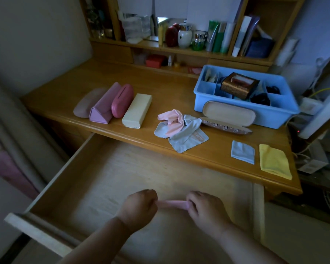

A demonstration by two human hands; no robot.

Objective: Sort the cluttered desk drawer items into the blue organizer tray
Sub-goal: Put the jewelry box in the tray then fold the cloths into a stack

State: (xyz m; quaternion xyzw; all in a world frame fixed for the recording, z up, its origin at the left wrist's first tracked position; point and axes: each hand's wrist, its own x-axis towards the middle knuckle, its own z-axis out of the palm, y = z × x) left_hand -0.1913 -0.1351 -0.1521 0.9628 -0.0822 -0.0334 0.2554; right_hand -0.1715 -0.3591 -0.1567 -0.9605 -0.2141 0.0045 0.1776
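Hands first: left hand (pixel 139 205) and right hand (pixel 206 208) each have fingers clamped on an end of a pink cloth (pixel 172 203) above the open drawer (pixel 122 178). Farther off, the blue organizer tray (pixel 274 115) sits on the table (pixel 160 86).

Two hands, left (pixel 139 204) and right (pixel 205 206), at six o'clock, pinch one pink strip (pixel 171 203) between them. One open drawer (pixel 65 168) sits below one desk (pixel 160 86). Five cases: four closed in a row at ten o'clock, mauve flat (pixel 88 102), purple triangular (pixel 105 104), pink oval (pixel 122 100), cream box (pixel 137 111); one open case (pixel 228 115) at two o'clock. One blue tray (pixel 274 116) behind it holds one brown box (pixel 238 85). Two folded cloths at three o'clock, blue (pixel 243 152) and yellow (pixel 274 161); one loose heap of cloths (pixel 179 128) at centre, its count unclear.
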